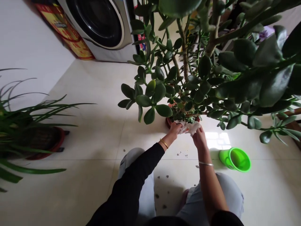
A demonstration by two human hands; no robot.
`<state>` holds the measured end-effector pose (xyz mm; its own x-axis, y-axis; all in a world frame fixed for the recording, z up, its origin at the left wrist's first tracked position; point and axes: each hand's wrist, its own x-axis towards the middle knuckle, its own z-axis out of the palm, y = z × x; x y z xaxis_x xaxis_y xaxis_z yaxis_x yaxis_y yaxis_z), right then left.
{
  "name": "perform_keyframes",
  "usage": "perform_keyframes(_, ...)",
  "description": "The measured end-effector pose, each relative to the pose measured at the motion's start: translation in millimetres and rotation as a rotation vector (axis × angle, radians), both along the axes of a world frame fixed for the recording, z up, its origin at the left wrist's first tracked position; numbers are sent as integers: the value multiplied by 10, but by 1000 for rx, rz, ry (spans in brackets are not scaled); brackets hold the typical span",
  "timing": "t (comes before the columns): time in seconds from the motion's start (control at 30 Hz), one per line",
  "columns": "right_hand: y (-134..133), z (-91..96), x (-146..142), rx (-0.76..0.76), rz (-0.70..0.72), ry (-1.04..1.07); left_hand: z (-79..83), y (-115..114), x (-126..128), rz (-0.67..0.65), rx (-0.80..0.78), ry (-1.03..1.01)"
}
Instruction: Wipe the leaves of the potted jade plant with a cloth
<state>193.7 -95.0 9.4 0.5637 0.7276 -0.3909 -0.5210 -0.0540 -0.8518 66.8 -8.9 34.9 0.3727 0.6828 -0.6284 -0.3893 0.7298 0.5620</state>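
Observation:
A large jade plant (pixel 188 75) grows from a reddish pot (pixel 168 121) on the tiled floor in front of me. My left hand (pixel 175 128) and my right hand (pixel 198 135) both reach to the pot's near rim. Between them they grip a crumpled white cloth or tissue (pixel 189 127), pressed against the rim. The left wrist carries a gold bangle, the right a silver one. My knees in light trousers show below.
A bright green plastic cup (pixel 236 159) lies on its side to the right. Soil crumbs (pixel 182 153) dot the tiles. A long-leaved plant in a red pot (pixel 44 142) stands left. A washing machine (pixel 103 25) stands at the back.

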Motion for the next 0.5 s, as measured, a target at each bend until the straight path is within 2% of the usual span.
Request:
perform_keyframes(0.17, 385, -78, -80, -1, -47, -174, 15, 3, -20, 5, 60, 96)
perform_keyframes(0.27, 538, -93, -207, 24, -25, -216, 71, 9, -50, -1, 80, 111)
perform_keyframes(0.4, 664, -58, -323, 34, 36, -244, 165, 1, -81, -2, 81, 119)
perform_keyframes(0.5, 695, 2, -287, 5, 20, -309, 208, -3, -74, 2, 67, 125)
